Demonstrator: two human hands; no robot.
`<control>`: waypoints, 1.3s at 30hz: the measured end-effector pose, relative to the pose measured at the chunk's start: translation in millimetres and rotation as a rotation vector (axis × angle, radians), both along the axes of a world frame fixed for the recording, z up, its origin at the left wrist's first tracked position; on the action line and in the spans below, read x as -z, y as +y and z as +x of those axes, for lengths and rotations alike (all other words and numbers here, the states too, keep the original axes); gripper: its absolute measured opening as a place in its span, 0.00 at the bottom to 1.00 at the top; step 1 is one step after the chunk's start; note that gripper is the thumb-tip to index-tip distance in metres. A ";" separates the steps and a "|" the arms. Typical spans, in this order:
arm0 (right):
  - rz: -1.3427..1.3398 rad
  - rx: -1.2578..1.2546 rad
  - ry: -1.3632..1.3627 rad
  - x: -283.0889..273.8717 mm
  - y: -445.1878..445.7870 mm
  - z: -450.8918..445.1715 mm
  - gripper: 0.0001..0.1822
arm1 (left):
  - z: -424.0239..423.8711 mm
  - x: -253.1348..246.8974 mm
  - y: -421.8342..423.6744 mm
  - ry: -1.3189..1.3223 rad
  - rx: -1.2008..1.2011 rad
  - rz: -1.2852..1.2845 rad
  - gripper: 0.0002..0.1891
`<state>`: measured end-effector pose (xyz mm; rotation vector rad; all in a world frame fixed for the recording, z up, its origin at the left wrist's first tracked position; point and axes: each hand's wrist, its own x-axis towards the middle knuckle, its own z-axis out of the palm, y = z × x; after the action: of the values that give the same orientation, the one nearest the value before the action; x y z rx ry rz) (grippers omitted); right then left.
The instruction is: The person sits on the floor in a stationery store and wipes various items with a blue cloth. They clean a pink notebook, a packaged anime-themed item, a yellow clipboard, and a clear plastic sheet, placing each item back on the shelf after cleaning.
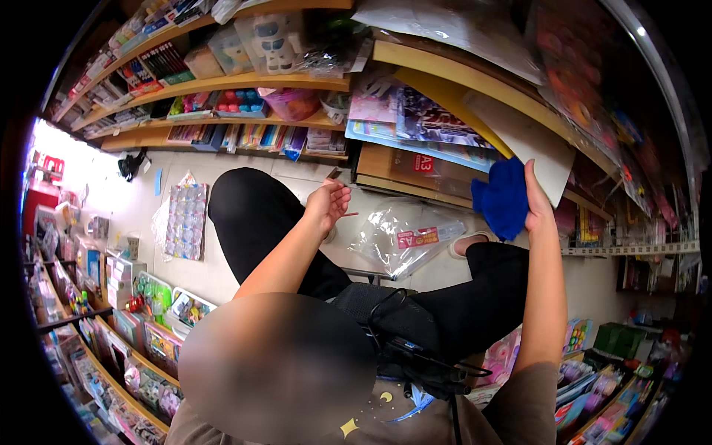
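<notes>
My right hand [538, 201] holds a crumpled blue cloth [503, 200] against the shelf's lower right side. Behind the cloth a whitish board [525, 133] and a yellow sheet [456, 105] stick out at a slant over flat printed packs [439, 119]. Over the floor, in front of the shelving, is my left hand [329, 203], its fingers loosely curled. A small dark piece [335, 173] shows at its fingertips and a thin reddish stick [350, 214] beside it; whether the hand holds either is unclear.
A clear plastic bag [409, 233] with a red label lies on the floor between my feet. Left of my knee is a flat pack of round items [187, 221]. A cardboard box [417, 169] sits under the packs. Stocked wooden shelves [222, 83] rise ahead; more goods stand behind me.
</notes>
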<state>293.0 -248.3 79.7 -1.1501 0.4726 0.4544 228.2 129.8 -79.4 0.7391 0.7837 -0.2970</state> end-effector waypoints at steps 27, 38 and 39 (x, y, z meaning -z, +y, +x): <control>-0.133 0.090 0.289 75.2 -34.7 -70.1 0.33 | 9.3 227.5 -27.6 0.086 1.847 1.308 0.27; -0.095 0.023 0.337 71.1 6.1 -31.6 0.32 | -25.2 280.6 -18.7 0.109 1.692 1.582 0.24; -0.098 0.028 0.340 71.1 4.7 -34.2 0.32 | -18.8 269.1 -16.3 0.099 1.750 1.467 0.23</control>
<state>258.8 -243.6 8.6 -1.1632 0.8130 0.6118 209.4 113.6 -348.4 2.7489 0.0795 -1.3710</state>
